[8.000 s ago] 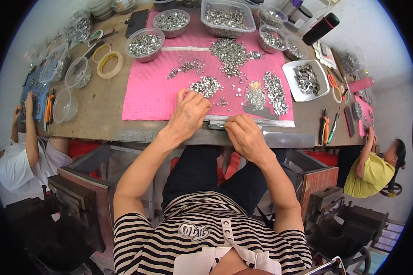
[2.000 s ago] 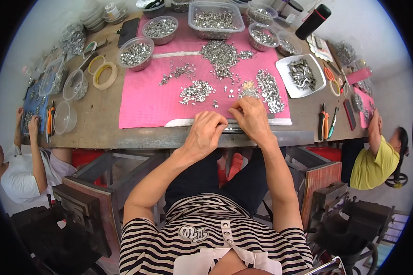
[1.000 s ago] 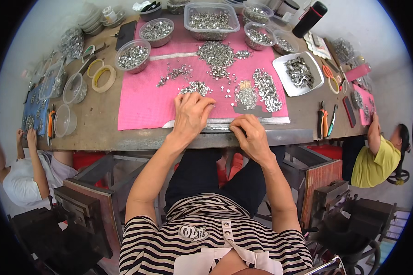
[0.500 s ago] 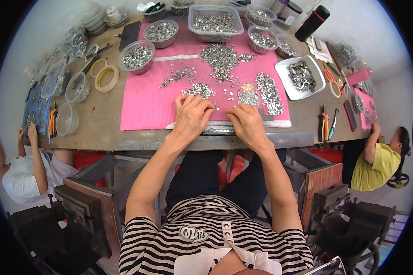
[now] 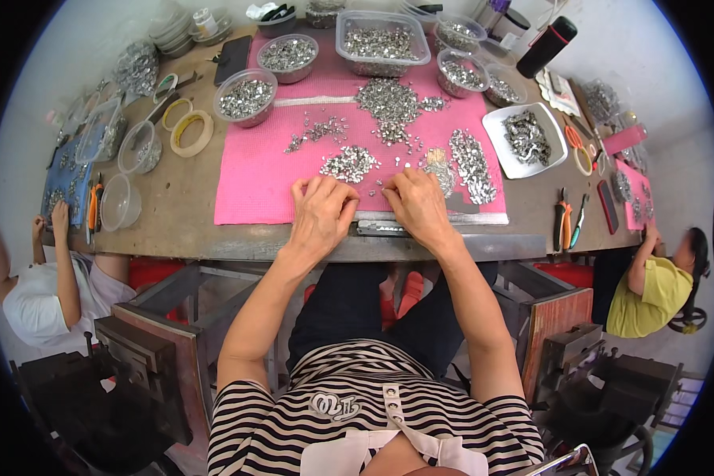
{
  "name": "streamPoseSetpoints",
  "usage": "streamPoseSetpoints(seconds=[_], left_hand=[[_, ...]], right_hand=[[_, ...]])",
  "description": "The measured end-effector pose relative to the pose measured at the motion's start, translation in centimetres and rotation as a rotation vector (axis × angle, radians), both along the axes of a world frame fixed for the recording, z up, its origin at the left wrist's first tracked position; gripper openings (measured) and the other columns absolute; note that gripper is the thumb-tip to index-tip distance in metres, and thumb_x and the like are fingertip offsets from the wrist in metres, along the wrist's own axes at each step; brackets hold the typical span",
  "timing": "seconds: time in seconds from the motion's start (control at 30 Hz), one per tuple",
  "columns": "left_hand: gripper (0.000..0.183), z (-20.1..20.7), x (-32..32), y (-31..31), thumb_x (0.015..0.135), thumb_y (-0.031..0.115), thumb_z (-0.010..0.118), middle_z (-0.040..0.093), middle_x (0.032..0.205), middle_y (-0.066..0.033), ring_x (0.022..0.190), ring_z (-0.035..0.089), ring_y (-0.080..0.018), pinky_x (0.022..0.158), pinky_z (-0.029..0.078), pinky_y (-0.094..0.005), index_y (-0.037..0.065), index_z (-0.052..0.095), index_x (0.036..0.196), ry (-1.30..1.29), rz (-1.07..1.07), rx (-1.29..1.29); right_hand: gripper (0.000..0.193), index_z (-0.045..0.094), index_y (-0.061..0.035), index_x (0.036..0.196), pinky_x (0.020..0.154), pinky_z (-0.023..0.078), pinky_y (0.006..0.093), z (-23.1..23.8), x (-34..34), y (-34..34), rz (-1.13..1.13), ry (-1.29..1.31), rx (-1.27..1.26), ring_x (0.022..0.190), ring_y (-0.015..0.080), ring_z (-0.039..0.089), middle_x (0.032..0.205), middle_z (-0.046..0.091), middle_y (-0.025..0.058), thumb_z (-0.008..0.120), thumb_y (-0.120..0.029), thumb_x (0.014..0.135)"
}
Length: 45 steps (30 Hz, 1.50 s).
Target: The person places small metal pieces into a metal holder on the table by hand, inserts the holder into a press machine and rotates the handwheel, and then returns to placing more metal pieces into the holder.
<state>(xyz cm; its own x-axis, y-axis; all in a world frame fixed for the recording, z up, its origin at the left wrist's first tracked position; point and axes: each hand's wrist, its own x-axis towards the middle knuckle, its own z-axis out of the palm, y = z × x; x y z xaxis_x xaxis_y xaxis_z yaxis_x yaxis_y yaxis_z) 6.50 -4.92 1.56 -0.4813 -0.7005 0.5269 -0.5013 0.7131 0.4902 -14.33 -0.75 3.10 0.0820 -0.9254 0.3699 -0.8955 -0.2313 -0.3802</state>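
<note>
My left hand (image 5: pixel 323 213) is at the near edge of a pink mat (image 5: pixel 254 178), palm down, thumb and fingertips pinched together. My right hand (image 5: pixel 420 208) faces it a short way off, its fingers likewise closed in a pinch. Whatever the fingertips hold is too small or hidden to make out. A narrow metal strip (image 5: pixel 382 228) with small pieces along it lies between the wrists at the table's edge. Just beyond my left hand is a pile of small silvery pieces (image 5: pixel 351 163). Past my right hand lie a paler pile (image 5: pixel 441 174) and a long silvery heap (image 5: pixel 473 168).
Clear tubs (image 5: pixel 246 98) and a rectangular container (image 5: pixel 382 44) of metal bits stand at the back. A white tray (image 5: pixel 523 141), pliers (image 5: pixel 562 220) and a black flask (image 5: pixel 546 47) are on the right. Tape rolls (image 5: pixel 190 133) lie left. Co-workers sit on both sides.
Both hands have shifted left, and my left hand has come slightly nearer to me. More of the metal strip shows between the wrists. The whole view has moved a little.
</note>
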Motion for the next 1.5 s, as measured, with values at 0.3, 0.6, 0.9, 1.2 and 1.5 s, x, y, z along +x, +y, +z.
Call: streamPoseSetpoints(seconds=[0.3, 0.6, 0.9, 1.2, 1.5], left_hand=[[0.012, -0.6, -0.1, 0.3, 0.08, 0.011, 0.078, 0.06, 0.086, -0.0018, 0.087, 0.056, -0.0225, 0.093, 0.035, -0.0437, 0.01, 0.069, 0.088, 0.053, 0.034, -0.07], [0.01, -1.3, -0.8, 0.3, 0.082, 0.014, 0.077, 0.059, 0.089, -0.002, 0.092, 0.056, -0.0237, 0.097, 0.035, -0.0478, 0.012, 0.069, 0.088, 0.081, 0.026, -0.06], [0.012, -0.5, -0.2, 0.2, 0.081, 0.011, 0.077, 0.063, 0.086, 0.0003, 0.088, 0.058, -0.0206, 0.097, 0.034, -0.0435, 0.013, 0.074, 0.093, 0.081, 0.07, -0.021], [0.008, 0.9, 0.2, -0.4, 0.087, 0.017, 0.076, 0.059, 0.088, -0.0016, 0.094, 0.058, -0.0219, 0.103, 0.032, -0.0574, 0.015, 0.073, 0.094, -0.135, -0.043, -0.053], [0.009, 1.1, 0.1, -0.7, 0.088, 0.015, 0.075, 0.063, 0.091, -0.0026, 0.096, 0.061, -0.0244, 0.103, 0.034, -0.0579, 0.012, 0.069, 0.094, -0.21, -0.052, -0.072]], right_hand=[[0.009, 0.067, -0.0011, 0.088, 0.068, 0.052, 0.0288, 6.0, -2.2, -0.5, 0.364, -0.447, 0.72, 0.072, 0.0085, 0.062, 0.076, 0.068, 0.001, 0.073, -0.006, 0.083], [0.058, 0.058, 0.0095, 0.137, 0.099, 0.051, 0.0307, 11.6, -6.1, -14.4, -0.017, -0.937, -0.122, 0.109, 0.0183, 0.068, 0.121, 0.073, 0.014, 0.077, -0.021, 0.091], [0.018, 0.075, -0.0016, 0.109, 0.077, 0.054, 0.0286, 5.0, -4.2, -3.8, -0.058, -0.584, 0.396, 0.088, 0.0124, 0.067, 0.099, 0.075, 0.0069, 0.071, -0.012, 0.096], [0.01, 0.071, -0.0007, 0.097, 0.071, 0.051, 0.0425, 1.4, -1.0, -0.8, 0.215, -0.223, 0.093, 0.082, 0.0351, 0.065, 0.086, 0.062, 0.0159, 0.069, -0.004, 0.089], [0.011, 0.07, -0.0024, 0.092, 0.074, 0.049, 0.0457, 0.7, -1.4, -0.3, 0.166, -0.002, -0.018, 0.081, 0.0354, 0.062, 0.084, 0.06, 0.014, 0.074, -0.011, 0.087]])
